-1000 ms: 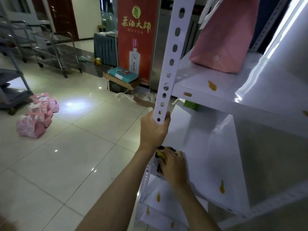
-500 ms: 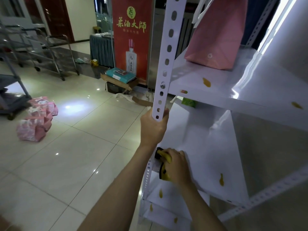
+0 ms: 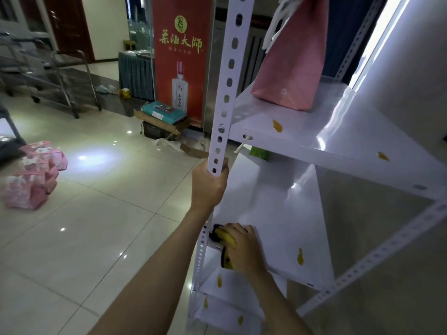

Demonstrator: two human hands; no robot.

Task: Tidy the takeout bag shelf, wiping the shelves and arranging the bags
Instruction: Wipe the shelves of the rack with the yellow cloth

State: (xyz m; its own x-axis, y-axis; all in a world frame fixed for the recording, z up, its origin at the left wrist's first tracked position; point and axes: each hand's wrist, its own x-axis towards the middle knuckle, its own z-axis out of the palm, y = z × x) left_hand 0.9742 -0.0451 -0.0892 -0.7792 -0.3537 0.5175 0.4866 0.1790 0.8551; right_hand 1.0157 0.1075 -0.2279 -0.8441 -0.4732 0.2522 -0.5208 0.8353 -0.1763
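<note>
At the rack's front corner, your left hand (image 3: 209, 183) is wrapped tight around the perforated white post (image 3: 228, 76), fingers curled behind it, the grip clenched just below the upper shelf (image 3: 338, 139). Lower down, your right hand (image 3: 243, 250) presses flat on the near corner of the middle shelf (image 3: 278, 209), its grip closed over a yellow and black cloth (image 3: 223, 240) that touches the shelf beside the post. Amber stains dot the white shelves: one (image 3: 277, 126) on the upper shelf near a pink bag (image 3: 292, 61) standing upright there, one (image 3: 300, 257) on the middle shelf just right of your right hand, and more on the shelves beneath. A green item (image 3: 260, 153) sits at the far end of the middle shelf. Out on the tiled floor, well apart from the rack, pink bags (image 3: 33, 175) lie in a cluster. Behind them a red banner (image 3: 180, 59) carries gold Chinese characters reading 茶酒大師 above a picture of a white bottle; the smaller print is too small to read.
</note>
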